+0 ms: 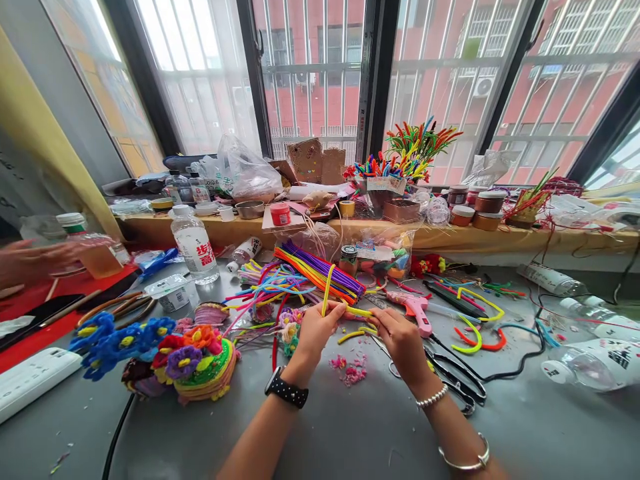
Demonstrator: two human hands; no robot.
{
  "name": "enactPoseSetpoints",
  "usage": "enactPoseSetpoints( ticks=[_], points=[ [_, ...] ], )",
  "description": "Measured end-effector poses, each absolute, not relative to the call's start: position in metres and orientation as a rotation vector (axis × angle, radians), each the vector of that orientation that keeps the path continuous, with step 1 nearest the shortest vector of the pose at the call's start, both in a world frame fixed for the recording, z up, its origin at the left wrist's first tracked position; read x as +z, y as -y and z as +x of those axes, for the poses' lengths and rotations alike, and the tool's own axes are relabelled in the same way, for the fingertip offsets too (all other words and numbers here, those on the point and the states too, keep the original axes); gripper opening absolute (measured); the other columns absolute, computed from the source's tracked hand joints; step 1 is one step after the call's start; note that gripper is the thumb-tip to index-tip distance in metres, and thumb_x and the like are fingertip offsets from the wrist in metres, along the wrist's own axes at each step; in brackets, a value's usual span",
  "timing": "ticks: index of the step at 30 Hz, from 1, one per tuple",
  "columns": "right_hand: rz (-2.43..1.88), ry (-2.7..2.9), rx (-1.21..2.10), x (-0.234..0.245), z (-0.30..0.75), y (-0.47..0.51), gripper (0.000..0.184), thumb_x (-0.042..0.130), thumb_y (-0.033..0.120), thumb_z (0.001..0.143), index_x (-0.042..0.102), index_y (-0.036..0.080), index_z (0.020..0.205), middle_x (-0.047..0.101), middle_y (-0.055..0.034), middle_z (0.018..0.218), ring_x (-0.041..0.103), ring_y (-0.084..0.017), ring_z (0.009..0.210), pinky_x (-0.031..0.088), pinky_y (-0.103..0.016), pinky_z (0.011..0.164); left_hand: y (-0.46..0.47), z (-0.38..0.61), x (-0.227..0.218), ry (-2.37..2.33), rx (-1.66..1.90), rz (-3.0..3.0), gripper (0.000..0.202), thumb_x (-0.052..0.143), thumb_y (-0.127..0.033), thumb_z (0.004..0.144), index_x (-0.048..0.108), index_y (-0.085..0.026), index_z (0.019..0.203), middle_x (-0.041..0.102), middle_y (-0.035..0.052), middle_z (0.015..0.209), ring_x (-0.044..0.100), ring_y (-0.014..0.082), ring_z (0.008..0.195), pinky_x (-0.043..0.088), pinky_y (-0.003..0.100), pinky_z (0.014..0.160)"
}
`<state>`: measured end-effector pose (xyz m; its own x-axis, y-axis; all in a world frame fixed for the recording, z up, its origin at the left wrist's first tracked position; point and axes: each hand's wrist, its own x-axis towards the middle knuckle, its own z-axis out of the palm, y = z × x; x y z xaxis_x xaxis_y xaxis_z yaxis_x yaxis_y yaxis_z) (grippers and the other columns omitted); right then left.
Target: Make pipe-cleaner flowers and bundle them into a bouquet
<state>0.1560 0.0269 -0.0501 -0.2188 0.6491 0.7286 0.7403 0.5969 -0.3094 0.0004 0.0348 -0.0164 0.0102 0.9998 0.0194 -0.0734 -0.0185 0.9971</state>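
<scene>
A yellow pipe cleaner (359, 312) stretches between my two hands, and one end of it sticks up above the left fingers. My left hand (316, 333), with a black watch strap at the wrist, pinches it near the bend. Thumb and fingers of my right hand (400, 340) are closed on its other end. Below the hands lies a small heap of pink fuzz scraps (350, 370). Short yellow pieces (354, 335) rest just behind the hands. Beyond them is a bundle of purple, orange and yellow pipe cleaners (320, 270).
Left are blue fuzzy flowers (127, 339), a flower-topped basket (207, 373), a water bottle (195, 247) and a power strip (37, 380). Right are a pink glue gun (413, 308), black-framed glasses (457, 383) and several lying bottles (595, 363). Another person's hand (35, 267) is at far left.
</scene>
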Motion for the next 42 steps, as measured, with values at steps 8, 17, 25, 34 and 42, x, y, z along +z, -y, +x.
enactPoseSetpoints(
  ticks=[8, 17, 25, 34, 42],
  points=[
    [-1.132, 1.937, -0.081, -0.051, 0.155, -0.025, 0.028, 0.036, 0.023, 0.085, 0.060, 0.011, 0.092, 0.059, -0.0062, 0.069, 0.053, -0.013, 0.054, 0.042, -0.023, 0.053, -0.035, -0.002, -0.015, -1.102, 1.260, 1.152, 0.022, 0.060, -0.032, 0.062, 0.057, -0.010, 0.061, 0.059, 0.0017, 0.051, 0.027, 0.0016, 0.036, 0.018, 0.017, 0.037],
    [-1.158, 1.820, 0.054, -0.047, 0.147, -0.020, 0.030, 0.035, 0.027, 0.085, 0.061, 0.014, 0.093, 0.058, -0.0056, 0.065, 0.054, -0.014, 0.053, 0.042, -0.025, 0.053, -0.033, 0.001, -0.013, -1.008, 1.350, 1.078, 0.033, 0.063, -0.038, 0.058, 0.061, -0.010, 0.076, 0.059, 0.0020, 0.059, 0.025, 0.0010, 0.038, 0.017, 0.018, 0.037],
    [-1.155, 1.752, 0.191, -0.044, 0.138, -0.015, 0.028, 0.040, 0.030, 0.083, 0.061, 0.016, 0.092, 0.059, -0.0056, 0.067, 0.055, -0.016, 0.059, 0.043, -0.028, 0.058, -0.029, 0.010, -0.015, -0.967, 1.293, 1.047, 0.032, 0.063, -0.040, 0.058, 0.059, -0.010, 0.067, 0.041, -0.0057, 0.047, 0.020, 0.0008, 0.037, 0.013, 0.019, 0.037],
    [-0.949, 1.455, 0.957, -0.034, 0.145, -0.021, 0.031, 0.049, 0.039, 0.076, 0.059, 0.018, 0.096, 0.059, -0.0067, 0.093, 0.057, -0.017, 0.081, 0.046, -0.029, 0.070, -0.031, 0.001, -0.015, -0.936, 0.863, 1.326, 0.032, 0.055, -0.044, 0.064, 0.055, -0.013, 0.055, 0.030, -0.0071, 0.042, 0.020, 0.0033, 0.037, 0.010, 0.021, 0.039],
    [-0.819, 1.429, 1.002, -0.030, 0.143, -0.018, 0.016, 0.056, 0.033, 0.071, 0.063, 0.018, 0.073, 0.058, -0.0031, 0.082, 0.055, -0.016, 0.079, 0.045, -0.028, 0.071, -0.028, 0.003, -0.024, -0.966, 0.525, 1.520, 0.036, 0.053, -0.049, 0.062, 0.052, -0.015, 0.052, 0.031, -0.0067, 0.042, 0.020, 0.0044, 0.036, 0.012, 0.021, 0.038]
  ],
)
